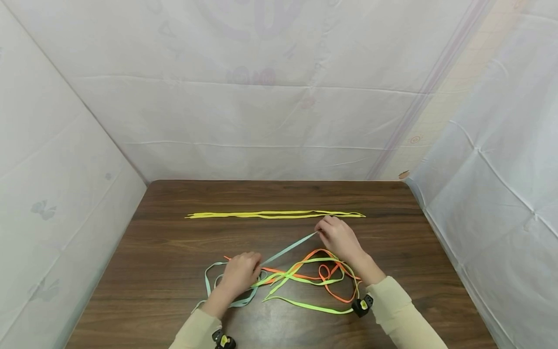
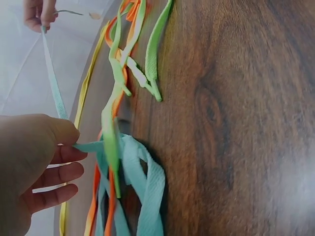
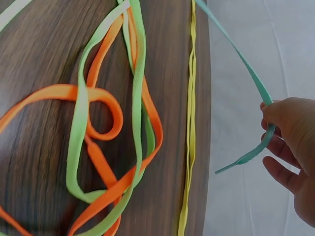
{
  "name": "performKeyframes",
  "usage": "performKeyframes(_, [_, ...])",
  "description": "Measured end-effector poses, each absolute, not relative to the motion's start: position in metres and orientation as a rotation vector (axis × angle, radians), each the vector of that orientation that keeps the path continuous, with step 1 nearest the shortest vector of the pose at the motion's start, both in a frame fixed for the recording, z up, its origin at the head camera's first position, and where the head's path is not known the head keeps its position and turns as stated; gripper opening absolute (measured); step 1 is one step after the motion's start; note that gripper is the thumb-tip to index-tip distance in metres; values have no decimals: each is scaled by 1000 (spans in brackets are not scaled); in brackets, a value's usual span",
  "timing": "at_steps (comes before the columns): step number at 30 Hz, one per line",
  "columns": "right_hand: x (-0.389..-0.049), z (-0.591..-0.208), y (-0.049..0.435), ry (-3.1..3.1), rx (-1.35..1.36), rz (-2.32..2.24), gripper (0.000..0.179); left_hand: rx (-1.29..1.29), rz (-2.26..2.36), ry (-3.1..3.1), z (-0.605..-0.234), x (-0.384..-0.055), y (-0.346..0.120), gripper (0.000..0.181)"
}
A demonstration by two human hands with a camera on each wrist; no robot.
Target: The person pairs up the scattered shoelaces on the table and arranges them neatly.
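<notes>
A light teal shoelace (image 1: 289, 248) runs taut between my two hands. My right hand (image 1: 340, 237) pinches it near one end between thumb and forefinger, and its tipped tail (image 3: 251, 153) dangles below the fingers. Lower and to the left, my left hand (image 1: 240, 274) pinches the same lace between thumb and forefinger, its other fingers loosely curled. The rest of the teal lace (image 2: 150, 189) lies in loops under and beside the left hand. A lime green shoelace (image 1: 305, 306) and an orange shoelace (image 3: 105, 160) lie tangled together on the table between and below the hands.
Beyond the hands, a yellow shoelace (image 1: 261, 214) is laid lengthwise in straight, nearly parallel strands across the dark wood table (image 1: 165, 198). White sheeting (image 1: 270, 116) hangs behind the table and along both sides.
</notes>
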State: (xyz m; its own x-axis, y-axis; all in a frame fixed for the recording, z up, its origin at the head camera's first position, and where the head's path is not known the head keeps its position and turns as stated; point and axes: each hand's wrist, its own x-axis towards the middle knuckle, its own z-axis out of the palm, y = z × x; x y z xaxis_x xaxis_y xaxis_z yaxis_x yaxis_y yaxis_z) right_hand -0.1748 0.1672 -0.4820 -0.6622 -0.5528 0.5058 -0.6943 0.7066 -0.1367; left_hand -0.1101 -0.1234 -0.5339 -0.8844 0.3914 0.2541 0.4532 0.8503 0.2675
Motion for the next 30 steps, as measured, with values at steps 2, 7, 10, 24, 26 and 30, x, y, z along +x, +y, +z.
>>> performKeyframes(2, [-175,-484,170,-2490,969,422,7,-643,-464,-2830,-531,-109,-125,18])
performKeyframes(7, [-174,-486,175,-2492,997,397,8,-643,-422,-2808,-525,-108,-131,12])
performKeyframes(10, [-174,-487,177,-2483,1005,371,9,-669,-379,-2775,-520,-107,-135,11])
performKeyframes(24, [-175,-488,196,-2483,971,229,7,-621,-238,-2749,-506,-106,-170,11])
performKeyframes(26, [-176,-487,200,-2477,962,214,9,-613,-225,-2741,-503,-106,-176,9])
performKeyframes(30, [-178,-486,208,-2448,955,185,13,-594,-236,-2698,-498,-107,-188,11])
